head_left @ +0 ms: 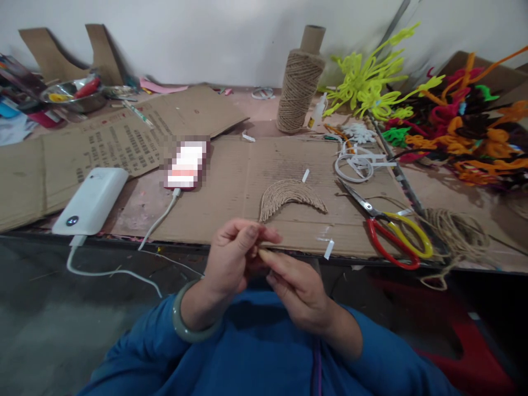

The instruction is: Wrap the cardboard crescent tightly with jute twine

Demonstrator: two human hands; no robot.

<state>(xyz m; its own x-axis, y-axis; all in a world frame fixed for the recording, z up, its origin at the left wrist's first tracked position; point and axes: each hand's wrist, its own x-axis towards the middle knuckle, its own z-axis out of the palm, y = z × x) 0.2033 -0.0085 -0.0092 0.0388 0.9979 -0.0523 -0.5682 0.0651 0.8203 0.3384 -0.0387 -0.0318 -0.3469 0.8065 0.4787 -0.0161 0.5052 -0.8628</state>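
Note:
My left hand (233,256) and my right hand (299,283) meet just in front of the table's front edge, their fingertips pinched close together. Whatever lies between the fingers is too small or hidden to name. Just beyond them, a curved piece of coiled twine (291,195) rests on a flat cardboard sheet (231,181). Scissors (381,223) with one red and one yellow handle lie with open blades to the right. A small white strip (329,249) lies at the cardboard's front edge, another (306,175) behind the twine piece.
A twine spool (300,82) stands at the back beside a small glue bottle (317,113). Loose twine (457,236) and colourful pipe-cleaner shapes (466,121) lie right. A phone (187,164) and a white power bank (91,201), both with cables, lie left, near a metal bowl (76,99).

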